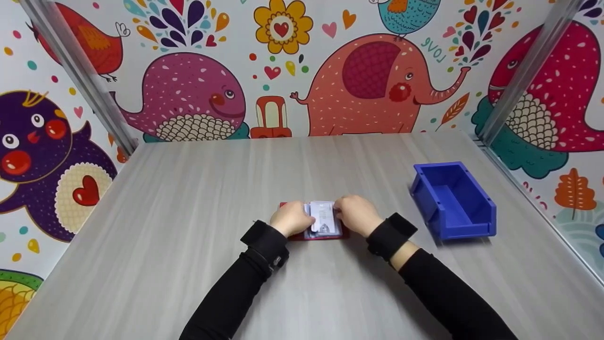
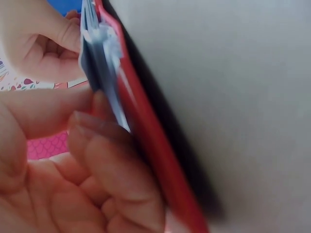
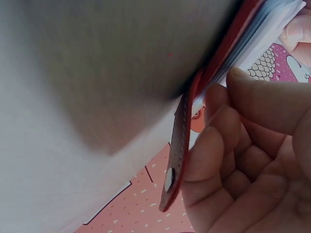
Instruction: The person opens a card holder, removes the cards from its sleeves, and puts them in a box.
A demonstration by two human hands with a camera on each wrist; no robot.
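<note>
A red card holder (image 1: 325,238) lies open on the table in the head view, with a stack of clear sleeves inside. On top shows a pale printed card (image 1: 323,216). My left hand (image 1: 291,218) grips the holder's left side, its thumb at the card's left edge. In the left wrist view, thumb and fingertips pinch the sleeves beside the red cover (image 2: 141,111). At the right edge my right hand (image 1: 357,214) pinches the sleeves between thumb and forefinger. Its other fingers touch a red strap (image 3: 180,145) with a metal snap in the right wrist view.
A blue open-front plastic bin (image 1: 465,230) stands on the table to the right of my right hand. The pale wood-grain table (image 1: 212,189) ends at a printed cartoon wall behind, with metal posts (image 1: 89,80) at the corners.
</note>
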